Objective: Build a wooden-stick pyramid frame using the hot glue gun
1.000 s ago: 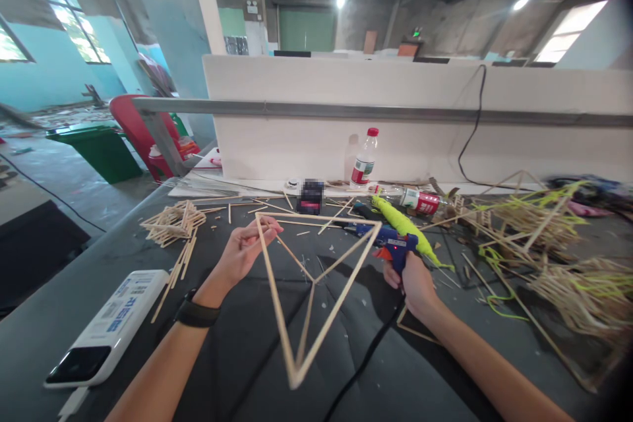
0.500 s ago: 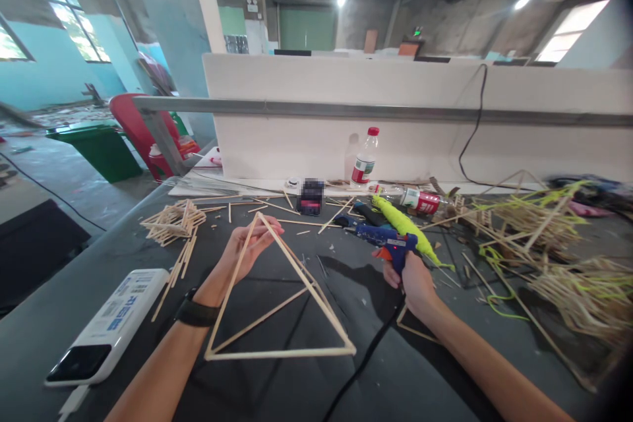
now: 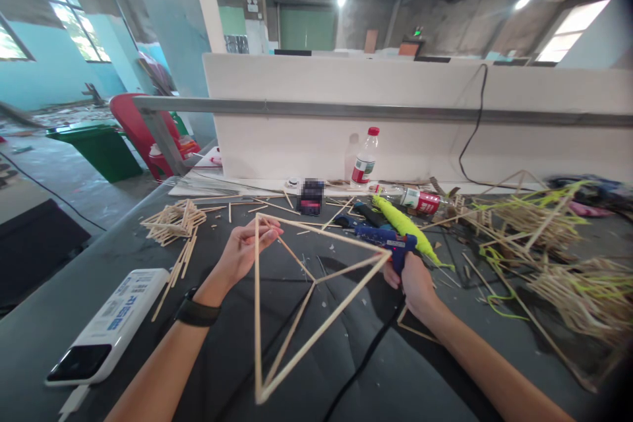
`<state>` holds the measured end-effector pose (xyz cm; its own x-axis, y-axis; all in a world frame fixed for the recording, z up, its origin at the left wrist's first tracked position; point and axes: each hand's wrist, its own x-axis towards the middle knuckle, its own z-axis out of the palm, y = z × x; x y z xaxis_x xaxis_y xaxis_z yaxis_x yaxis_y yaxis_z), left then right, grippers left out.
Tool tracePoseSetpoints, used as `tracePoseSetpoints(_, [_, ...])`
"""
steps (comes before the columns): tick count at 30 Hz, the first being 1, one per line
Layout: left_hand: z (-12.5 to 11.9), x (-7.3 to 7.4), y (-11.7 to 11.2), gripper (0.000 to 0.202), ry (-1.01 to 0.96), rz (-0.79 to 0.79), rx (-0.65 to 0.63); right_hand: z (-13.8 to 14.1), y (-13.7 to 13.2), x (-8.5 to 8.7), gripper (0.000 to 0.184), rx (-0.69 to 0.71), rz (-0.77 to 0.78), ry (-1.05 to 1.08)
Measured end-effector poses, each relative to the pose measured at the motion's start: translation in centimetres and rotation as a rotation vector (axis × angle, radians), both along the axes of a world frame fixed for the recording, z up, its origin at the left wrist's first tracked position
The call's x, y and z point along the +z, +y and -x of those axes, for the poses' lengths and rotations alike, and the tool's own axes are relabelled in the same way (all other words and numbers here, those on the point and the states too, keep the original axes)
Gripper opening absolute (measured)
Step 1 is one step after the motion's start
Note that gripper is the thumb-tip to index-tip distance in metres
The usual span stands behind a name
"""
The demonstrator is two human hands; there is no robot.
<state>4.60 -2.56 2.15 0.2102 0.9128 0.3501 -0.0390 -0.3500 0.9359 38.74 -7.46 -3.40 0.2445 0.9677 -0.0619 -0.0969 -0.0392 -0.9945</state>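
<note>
My left hand (image 3: 244, 247) pinches a stick of a pyramid-shaped frame (image 3: 329, 324) made of thin wooden sticks. The frame is tilted, with one corner pointing down toward me and another reaching right, in front of the glue gun. My right hand (image 3: 415, 280) is wrapped round the handle of a blue glue gun (image 3: 378, 235), whose nozzle points left. Its black cord (image 3: 368, 356) runs down toward the front of the table. Beneath my right wrist lies a small piece of joined sticks (image 3: 418, 331).
A white power bank (image 3: 116, 316) lies at left, near a bundle of sticks (image 3: 173, 221). Behind are a standing bottle (image 3: 366, 158), a lying bottle (image 3: 422, 200) and a yellow-green bundle (image 3: 403, 224). Stick structures (image 3: 578, 290) pile up at right, before a white partition (image 3: 306, 138).
The stick frame has turned in my left hand: its right corner has swung up toward the glue gun and its near left corner has dropped. My right hand has barely moved.
</note>
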Motion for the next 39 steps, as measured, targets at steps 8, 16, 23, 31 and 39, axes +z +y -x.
tracePoseSetpoints(8, [-0.1, 0.4, 0.2, 0.016, -0.01, -0.043, 0.013, 0.1, -0.1, 0.4, 0.032, 0.035, -0.007, -0.006])
tracePoseSetpoints(16, [0.1, -0.1, 0.4, 0.012, 0.002, -0.048, 0.046, 0.3, -0.3, 0.9, 0.031, 0.044, -0.001, -0.014])
tracePoseSetpoints(23, [0.1, -0.1, 0.4, 0.011, 0.048, -0.074, 0.036, 0.3, -0.2, 0.7, 0.032, 0.04, -0.008, -0.019])
tracePoseSetpoints(31, [0.0, 0.0, 0.4, 0.012, 0.054, -0.074, 0.035, 0.1, -0.2, 0.5, 0.032, 0.045, -0.018, -0.006])
tracePoseSetpoints(39, [0.2, -0.1, 0.3, 0.013, 0.066, -0.059, 0.039, 0.2, -0.2, 0.6, 0.033, 0.046, -0.01, -0.003])
